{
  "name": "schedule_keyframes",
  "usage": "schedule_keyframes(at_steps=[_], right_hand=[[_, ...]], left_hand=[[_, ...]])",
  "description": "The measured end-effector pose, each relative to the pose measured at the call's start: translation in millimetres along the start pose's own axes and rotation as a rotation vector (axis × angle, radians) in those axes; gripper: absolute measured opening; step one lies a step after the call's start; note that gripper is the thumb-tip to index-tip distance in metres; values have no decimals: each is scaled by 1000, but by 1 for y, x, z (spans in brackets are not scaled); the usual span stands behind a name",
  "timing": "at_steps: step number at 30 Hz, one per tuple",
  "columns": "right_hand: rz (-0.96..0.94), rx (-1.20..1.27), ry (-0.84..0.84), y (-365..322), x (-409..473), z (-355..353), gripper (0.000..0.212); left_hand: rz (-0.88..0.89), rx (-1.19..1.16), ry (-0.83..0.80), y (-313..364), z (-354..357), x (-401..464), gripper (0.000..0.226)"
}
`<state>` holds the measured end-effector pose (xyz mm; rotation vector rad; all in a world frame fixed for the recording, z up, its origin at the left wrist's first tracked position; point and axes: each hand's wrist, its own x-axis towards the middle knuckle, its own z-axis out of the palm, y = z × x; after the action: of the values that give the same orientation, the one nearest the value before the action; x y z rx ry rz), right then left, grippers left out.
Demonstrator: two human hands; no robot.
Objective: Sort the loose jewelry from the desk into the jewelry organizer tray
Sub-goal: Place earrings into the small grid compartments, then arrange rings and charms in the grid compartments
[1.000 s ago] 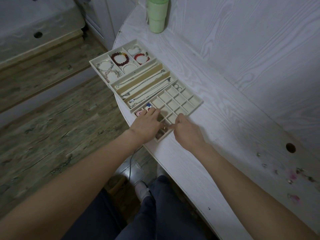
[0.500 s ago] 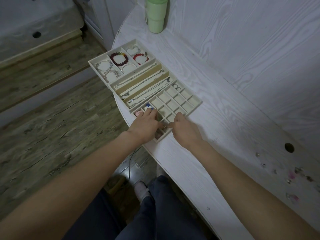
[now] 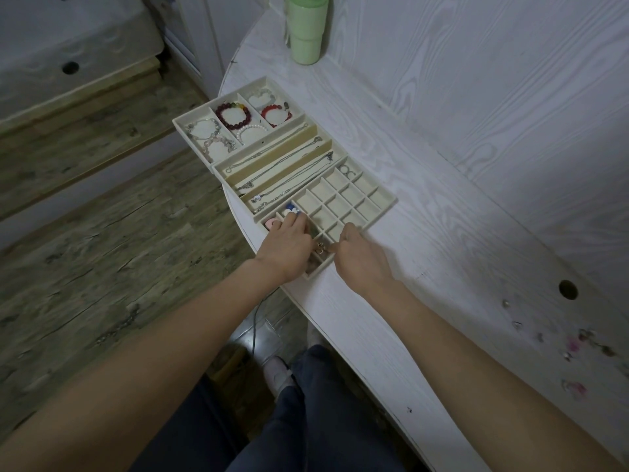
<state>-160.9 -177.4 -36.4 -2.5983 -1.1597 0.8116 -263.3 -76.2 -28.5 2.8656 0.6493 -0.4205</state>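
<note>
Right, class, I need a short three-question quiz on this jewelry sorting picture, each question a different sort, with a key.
1. True or false: the green cup stands inside the organizer tray.
2. The bead bracelets lie in the tray's: A) far section B) near small squares C) middle long slots
3. Fill in: loose jewelry not yet sorted lies on the desk to the person's ____.

Key: 1 false; 2 A; 3 right

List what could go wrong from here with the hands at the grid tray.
1. The organizer tray sits at the desk's curved edge, part of it seemingly past it; pressing its near end could tip it.
2. The small gold piece between the left hand and right hand could slip and fall to the floor.
3. Loose jewelry lies far right, easily brushed off.
</note>
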Motion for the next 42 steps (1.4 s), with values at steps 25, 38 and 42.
schedule_keyframes(at_steps=[25,38,42], right_hand=[[-4,87,117,68,-53,-28,36],[222,122,123,194,-145,-23,25],[184,128,74,206,-149,-12,35]], left_hand=[[41,-281,149,62,-23,-2,40],[108,-327,-204,193,23,14,36],[69,-332,-138,220,39,13,34]])
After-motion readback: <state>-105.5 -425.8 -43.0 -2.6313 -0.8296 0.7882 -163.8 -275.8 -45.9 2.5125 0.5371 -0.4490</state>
